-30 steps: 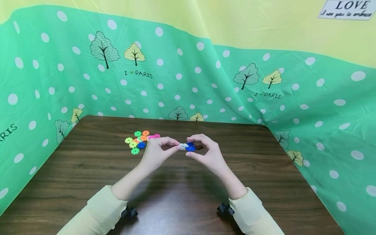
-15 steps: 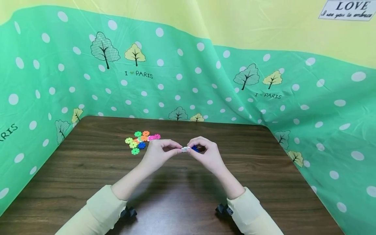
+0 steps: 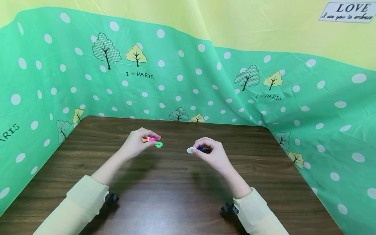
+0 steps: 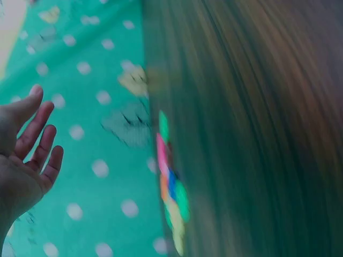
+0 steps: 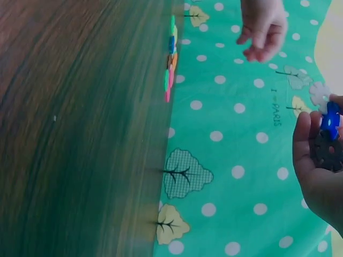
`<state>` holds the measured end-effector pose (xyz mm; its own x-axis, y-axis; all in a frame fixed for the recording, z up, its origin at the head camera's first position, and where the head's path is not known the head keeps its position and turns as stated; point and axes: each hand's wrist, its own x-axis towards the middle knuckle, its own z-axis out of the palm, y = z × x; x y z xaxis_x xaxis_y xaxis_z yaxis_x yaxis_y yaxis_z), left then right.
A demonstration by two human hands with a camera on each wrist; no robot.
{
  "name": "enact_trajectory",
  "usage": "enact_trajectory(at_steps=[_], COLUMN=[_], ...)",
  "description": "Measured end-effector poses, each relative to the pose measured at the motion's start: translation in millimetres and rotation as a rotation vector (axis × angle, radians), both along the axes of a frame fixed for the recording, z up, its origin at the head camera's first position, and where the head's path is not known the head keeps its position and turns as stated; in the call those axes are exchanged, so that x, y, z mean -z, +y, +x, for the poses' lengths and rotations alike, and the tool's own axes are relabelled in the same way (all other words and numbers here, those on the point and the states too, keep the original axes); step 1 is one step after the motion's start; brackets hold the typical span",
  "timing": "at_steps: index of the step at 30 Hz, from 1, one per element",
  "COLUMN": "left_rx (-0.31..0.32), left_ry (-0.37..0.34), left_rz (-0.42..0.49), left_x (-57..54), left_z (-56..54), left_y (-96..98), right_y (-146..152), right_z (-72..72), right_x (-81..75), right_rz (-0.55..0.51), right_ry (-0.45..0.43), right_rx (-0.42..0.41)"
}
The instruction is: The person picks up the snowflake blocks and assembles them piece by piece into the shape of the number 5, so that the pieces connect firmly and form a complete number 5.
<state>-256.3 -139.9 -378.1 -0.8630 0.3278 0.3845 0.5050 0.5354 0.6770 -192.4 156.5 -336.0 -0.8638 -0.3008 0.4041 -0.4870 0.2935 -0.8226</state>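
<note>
My right hand (image 3: 214, 155) pinches a chain of joined plastic snowflake discs above the table. The chain has a white disc (image 3: 190, 150), a blue disc (image 5: 330, 119) and a dark brown disc (image 5: 328, 151). My left hand (image 3: 134, 143) hovers by the loose disc pile, its fingers parted and nothing held in the left wrist view. Past its fingertips show a pink disc (image 3: 151, 139), an orange disc (image 3: 145, 139) and a green disc (image 3: 159, 144). The hand hides the rest of the pile in the head view.
Loose discs, yellow (image 4: 177, 227) and blue (image 4: 172, 185) among them, lie on the dark wooden table (image 3: 176, 192). A green dotted curtain (image 3: 164, 91) hangs along its back and sides.
My left hand has let go of the white disc and moved left to the pile. The right hand has shifted slightly right, keeping the joined discs. A green disc shows at the pile's right.
</note>
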Motion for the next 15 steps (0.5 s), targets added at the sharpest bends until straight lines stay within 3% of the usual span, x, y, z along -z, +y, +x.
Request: enact_trajectory(at_steps=[7,10,15], left_rx=[0.069,0.094,0.092], left_ry=[0.01,0.01,-0.028], left_rz=[-0.155,-0.204,-0.32], left_x=[26.7,37.4,52.2], left_z=[-32.5,-41.4,-53.3], left_y=[-35.9,-45.9,-56.0], right_y=[16,22,24], right_z=[-19.4,-29.4,-33.8], right_x=[21.3,32.4,34.2], right_rz=[-0.026,-0.043,-0.043], right_ry=[0.013,0.029,-0.009], right_rx=[-0.047,-0.08,-0.096])
